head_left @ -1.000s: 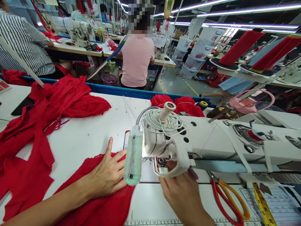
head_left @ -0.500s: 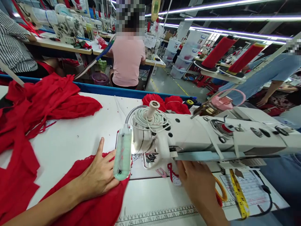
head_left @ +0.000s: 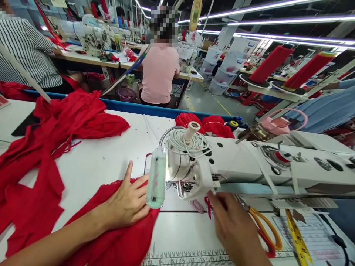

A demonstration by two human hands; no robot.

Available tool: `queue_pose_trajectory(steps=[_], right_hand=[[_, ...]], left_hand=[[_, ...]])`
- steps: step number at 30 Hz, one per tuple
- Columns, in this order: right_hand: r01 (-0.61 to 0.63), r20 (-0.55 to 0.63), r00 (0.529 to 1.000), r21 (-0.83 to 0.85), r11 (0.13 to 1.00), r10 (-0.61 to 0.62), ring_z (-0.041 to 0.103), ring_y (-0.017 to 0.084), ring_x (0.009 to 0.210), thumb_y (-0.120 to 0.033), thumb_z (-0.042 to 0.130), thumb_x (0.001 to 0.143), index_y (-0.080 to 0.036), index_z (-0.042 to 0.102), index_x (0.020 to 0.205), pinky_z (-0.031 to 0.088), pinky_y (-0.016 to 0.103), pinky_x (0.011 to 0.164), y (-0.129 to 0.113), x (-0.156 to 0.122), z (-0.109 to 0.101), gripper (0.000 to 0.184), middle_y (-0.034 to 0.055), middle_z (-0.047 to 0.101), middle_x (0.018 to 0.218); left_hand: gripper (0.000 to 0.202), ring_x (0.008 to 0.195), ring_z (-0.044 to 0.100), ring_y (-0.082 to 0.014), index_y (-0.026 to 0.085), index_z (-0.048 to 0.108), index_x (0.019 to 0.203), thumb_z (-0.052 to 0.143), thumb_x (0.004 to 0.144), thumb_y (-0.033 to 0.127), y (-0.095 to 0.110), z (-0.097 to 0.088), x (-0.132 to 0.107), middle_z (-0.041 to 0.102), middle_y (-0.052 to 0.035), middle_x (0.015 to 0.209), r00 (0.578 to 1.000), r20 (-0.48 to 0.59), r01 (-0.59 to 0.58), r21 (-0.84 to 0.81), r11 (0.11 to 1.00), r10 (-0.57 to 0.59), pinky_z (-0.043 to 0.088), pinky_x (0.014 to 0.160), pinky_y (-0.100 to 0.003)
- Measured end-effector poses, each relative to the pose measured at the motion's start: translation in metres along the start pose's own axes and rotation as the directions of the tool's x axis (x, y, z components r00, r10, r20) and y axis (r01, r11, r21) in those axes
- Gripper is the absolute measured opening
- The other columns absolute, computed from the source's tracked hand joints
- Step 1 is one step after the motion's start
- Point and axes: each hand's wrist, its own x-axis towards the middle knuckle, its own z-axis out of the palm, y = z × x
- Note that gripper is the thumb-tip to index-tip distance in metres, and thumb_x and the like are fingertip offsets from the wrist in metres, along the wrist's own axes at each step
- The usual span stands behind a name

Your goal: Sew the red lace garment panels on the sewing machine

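Observation:
My left hand [head_left: 129,201] lies with its fingers spread on a piece of red fabric [head_left: 122,240], left of the sewing machine's needle area. A lace-like edge runs along the fabric's top. Under the machine arm, my right hand [head_left: 235,225] has its fingers curled at a small red-trimmed white piece [head_left: 209,207], partly covered by the fingers. The fingertips seem closed on it. Just left of it lies a pink clip-like loop [head_left: 197,205]. The white sewing machine [head_left: 235,157] stands over the work, and a translucent green guard [head_left: 156,181] hangs in front of its head.
Scissors with orange and red handles [head_left: 264,229] lie right of my right hand, beside a yellow tape measure [head_left: 298,236] and a written sheet [head_left: 318,236]. A red fabric heap [head_left: 74,118] covers the left side. A ruler strip [head_left: 188,257] runs along the front. Co-workers sit beyond.
My right hand has moved left onto the small red-trimmed piece, leaving more of the scissors showing. My left hand stays on the red fabric. The whole view has shifted slightly.

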Motion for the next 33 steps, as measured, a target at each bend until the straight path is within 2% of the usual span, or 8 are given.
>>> queue_pose_trajectory(steps=[1, 3, 7, 11, 18, 26, 30, 33], right_hand=[[0.042, 0.009, 0.999, 0.071, 0.997, -0.042, 0.056, 0.018, 0.070, -0.004, 0.041, 0.088, -0.020, 0.061, 0.123, 0.042, 0.026, 0.058, -0.012, 0.003, -0.001, 0.043, 0.0096, 0.062, 0.096], [0.111, -0.017, 0.994, 0.137, 0.984, -0.109, 0.054, 0.015, 0.066, 0.000, 0.037, 0.088, -0.019, 0.062, 0.123, 0.040, 0.024, 0.057, -0.036, 0.014, 0.000, 0.047, 0.0073, 0.060, 0.091], [0.116, -0.121, 0.987, 0.046, 0.992, -0.109, 0.050, 0.016, 0.063, 0.002, 0.038, 0.088, -0.019, 0.065, 0.122, 0.039, 0.026, 0.059, -0.062, 0.033, 0.008, 0.048, 0.0059, 0.057, 0.083], [0.120, -0.147, 0.982, 0.007, 0.993, -0.118, 0.048, 0.016, 0.065, 0.002, 0.039, 0.087, -0.018, 0.070, 0.113, 0.040, 0.028, 0.060, -0.063, 0.037, 0.013, 0.045, 0.0095, 0.059, 0.090], [0.109, -0.170, 0.979, -0.021, 0.994, -0.111, 0.052, 0.019, 0.070, 0.008, 0.041, 0.081, -0.017, 0.070, 0.111, 0.043, 0.030, 0.060, -0.067, 0.036, 0.018, 0.049, 0.0105, 0.061, 0.093], [0.097, -0.141, 0.985, -0.006, 0.995, -0.097, 0.051, 0.019, 0.069, 0.007, 0.041, 0.082, -0.017, 0.068, 0.117, 0.043, 0.029, 0.057, -0.066, 0.037, 0.017, 0.050, 0.0122, 0.060, 0.094], [0.097, -0.131, 0.987, 0.007, 0.995, -0.095, 0.051, 0.018, 0.069, 0.008, 0.041, 0.081, -0.017, 0.067, 0.118, 0.043, 0.029, 0.058, -0.067, 0.036, 0.019, 0.052, 0.0106, 0.059, 0.091], [0.102, -0.130, 0.986, -0.003, 0.995, -0.101, 0.051, 0.019, 0.069, 0.009, 0.041, 0.078, -0.016, 0.066, 0.118, 0.042, 0.029, 0.058, -0.068, 0.036, 0.022, 0.054, 0.0094, 0.058, 0.088]], left_hand=[[0.011, 0.127, 0.057, -0.0266, 0.023, 0.070, 0.092, 0.059, 0.094, 0.024, 0.000, 0.001, 0.000, 0.076, -0.0008, 0.106, 1.000, 0.001, 0.003, -0.004, 1.000, -0.003, -0.005, 0.121, -0.067], [0.011, 0.126, 0.058, -0.0268, 0.022, 0.069, 0.090, 0.059, 0.094, 0.024, -0.001, 0.001, -0.001, 0.076, -0.0006, 0.105, 1.000, 0.008, 0.003, -0.011, 1.000, -0.003, -0.008, 0.120, -0.068], [0.012, 0.126, 0.058, -0.0270, 0.022, 0.068, 0.085, 0.059, 0.093, 0.023, 0.000, 0.001, 0.000, 0.076, -0.0014, 0.106, 1.000, -0.030, 0.000, -0.010, 1.000, 0.000, -0.005, 0.120, -0.068], [0.010, 0.126, 0.058, -0.0268, 0.022, 0.068, 0.085, 0.061, 0.092, 0.024, -0.001, 0.002, 0.000, 0.076, -0.0007, 0.108, 1.000, -0.028, 0.008, -0.011, 1.000, -0.008, -0.004, 0.121, -0.068], [0.007, 0.128, 0.056, -0.0274, 0.023, 0.069, 0.090, 0.063, 0.091, 0.026, -0.002, 0.004, -0.002, 0.076, -0.0014, 0.106, 0.999, -0.036, 0.005, 0.017, 1.000, -0.005, -0.003, 0.122, -0.067], [0.007, 0.121, 0.060, -0.0259, 0.023, 0.071, 0.089, 0.065, 0.091, 0.026, 0.000, 0.001, 0.006, 0.076, -0.0011, 0.097, 0.997, -0.080, -0.007, 0.031, 0.999, 0.009, -0.003, 0.123, -0.065], [0.011, 0.118, 0.061, -0.0255, 0.023, 0.071, 0.088, 0.061, 0.092, 0.026, -0.001, 0.001, 0.007, 0.076, -0.0025, 0.094, 0.996, -0.087, -0.020, 0.046, 0.999, 0.024, 0.005, 0.123, -0.066], [0.014, 0.113, 0.064, -0.0232, 0.023, 0.071, 0.089, 0.057, 0.093, 0.024, -0.002, 0.001, 0.007, 0.075, -0.0025, 0.092, 0.996, -0.086, -0.003, 0.022, 1.000, 0.005, 0.014, 0.124, -0.062]])
